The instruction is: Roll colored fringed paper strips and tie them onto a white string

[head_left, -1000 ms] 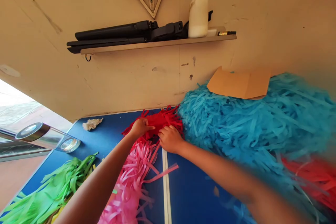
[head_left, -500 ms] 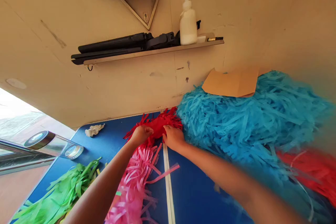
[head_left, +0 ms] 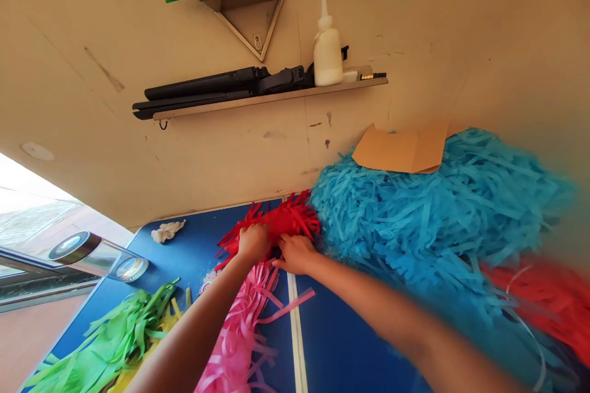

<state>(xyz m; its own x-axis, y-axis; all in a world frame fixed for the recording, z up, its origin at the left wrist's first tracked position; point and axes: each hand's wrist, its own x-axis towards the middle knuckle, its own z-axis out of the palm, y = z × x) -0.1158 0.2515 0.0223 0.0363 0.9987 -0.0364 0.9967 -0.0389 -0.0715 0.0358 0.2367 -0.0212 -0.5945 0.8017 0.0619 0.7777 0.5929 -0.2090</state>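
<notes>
A bundle of red fringed tissue paper (head_left: 286, 220) lies at the back of the blue table (head_left: 338, 319), against the wall. My left hand (head_left: 255, 242) is closed on its near left side, the fingertips partly hidden in the paper. On the near edge, my right hand (head_left: 297, 253) pinches the red paper with curled fingers. The two hands are a short gap apart. Just below them, a pink fringed tissue paper strip (head_left: 235, 344) runs toward me, partly behind my left forearm. Large blue fringed paper (head_left: 391, 209) touches the red bundle on the right.
Green fringe (head_left: 110, 331) and yellow paper (head_left: 159, 344) lie at left, near a clear bottle (head_left: 99, 255) on its side and a crumpled tissue (head_left: 168, 231). Brown paper (head_left: 405, 147) rests on the blue pile. Above, a shelf (head_left: 271, 98) holds a white squeeze bottle (head_left: 327, 52).
My left hand has moved slightly right, and my right hand slightly left and nearer to me, along the red paper. The whole view has tilted up a little.
</notes>
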